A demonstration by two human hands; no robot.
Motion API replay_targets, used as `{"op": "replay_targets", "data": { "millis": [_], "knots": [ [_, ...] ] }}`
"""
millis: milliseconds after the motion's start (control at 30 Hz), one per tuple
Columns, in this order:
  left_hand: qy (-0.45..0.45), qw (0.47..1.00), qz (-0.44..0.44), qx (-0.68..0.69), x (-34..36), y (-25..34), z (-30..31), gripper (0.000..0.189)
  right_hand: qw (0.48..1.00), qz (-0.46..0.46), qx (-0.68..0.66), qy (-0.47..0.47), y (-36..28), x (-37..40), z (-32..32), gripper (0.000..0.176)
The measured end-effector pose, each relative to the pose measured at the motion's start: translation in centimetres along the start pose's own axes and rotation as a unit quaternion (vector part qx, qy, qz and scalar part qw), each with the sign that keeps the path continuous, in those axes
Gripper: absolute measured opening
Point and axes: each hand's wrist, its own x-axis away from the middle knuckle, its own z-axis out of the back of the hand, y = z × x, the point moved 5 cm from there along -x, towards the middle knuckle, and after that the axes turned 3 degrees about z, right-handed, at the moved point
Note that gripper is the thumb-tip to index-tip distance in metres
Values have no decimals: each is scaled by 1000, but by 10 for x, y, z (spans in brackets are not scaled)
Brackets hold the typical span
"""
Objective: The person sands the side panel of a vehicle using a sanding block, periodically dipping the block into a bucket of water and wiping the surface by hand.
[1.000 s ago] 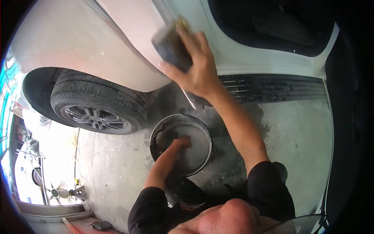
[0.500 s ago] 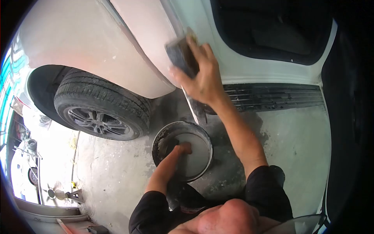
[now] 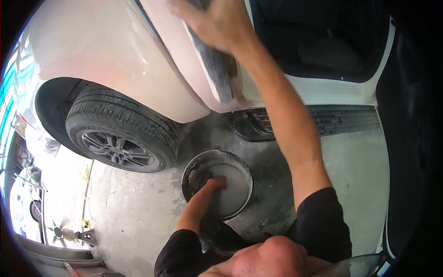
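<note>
My right hand (image 3: pixel 214 23) is at the top of the view, its fingers around a long sanding block (image 3: pixel 214 69) that lies along the pale body panel at the door opening. The block has a grey face and a white edge; my hand covers its upper end. Lower down, my left hand (image 3: pixel 218 183) dips into a black bucket (image 3: pixel 251 184) of cloudy grey water (image 3: pixel 235 191). Its fingers are mostly hidden by the water, next to a dark shape at the bucket's inner wall.
A car wheel (image 3: pixel 122 129) stands left of the bucket under the sanded fender (image 3: pixel 101 41). At right are a ribbed black side step (image 3: pixel 341 120) and the open doorway with a dark interior (image 3: pixel 323 41). A metal stand (image 3: pixel 85 236) is on the concrete floor at lower left.
My right hand has moved up with the sanding block, whose lower end has risen from over the floor onto the panel. My left hand has stayed in the bucket.
</note>
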Motion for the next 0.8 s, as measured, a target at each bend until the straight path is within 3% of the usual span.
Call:
{"op": "replay_targets", "data": {
  "millis": [33,100,167,200,233,267,333,467,533,667,700,733,767,800],
  "knots": [
    [15,1000,4,18,6,1,1,36,998,38,-49,23,-17,-16,10,60],
    [7,998,-42,-38,2,5,4,35,989,78,74,102,-9,-2,7,68],
    [23,997,-63,-31,22,14,31,33,993,28,114,26,4,51,1,80],
    [23,997,-62,-33,30,18,38,32,994,-45,93,45,12,91,-3,87],
    [23,997,-65,-32,36,22,43,31,994,-58,81,35,26,130,-7,93],
    [22,998,-56,-35,40,23,44,32,995,-60,73,31,26,166,-6,83],
    [18,998,-38,-41,48,25,45,33,983,-179,30,-39,38,217,-2,92],
    [7,999,-15,-30,76,30,34,33,970,-232,43,-58,59,303,10,81],
    [4,1000,-9,-15,90,29,26,34,957,-287,-24,-29,58,338,21,77],
    [11,1000,-20,12,128,27,50,35,957,-286,-35,21,76,383,45,73],
    [32,997,-61,19,139,29,69,35,955,-293,-27,26,79,388,48,71],
    [89,980,-177,20,152,34,98,35,930,-362,-56,10,78,383,54,69],
    [151,934,-324,2,174,42,133,36,932,-354,-72,25,81,381,52,68],
    [187,944,-271,8,201,49,180,36,933,-346,-86,40,83,381,51,67]
  ]
}}
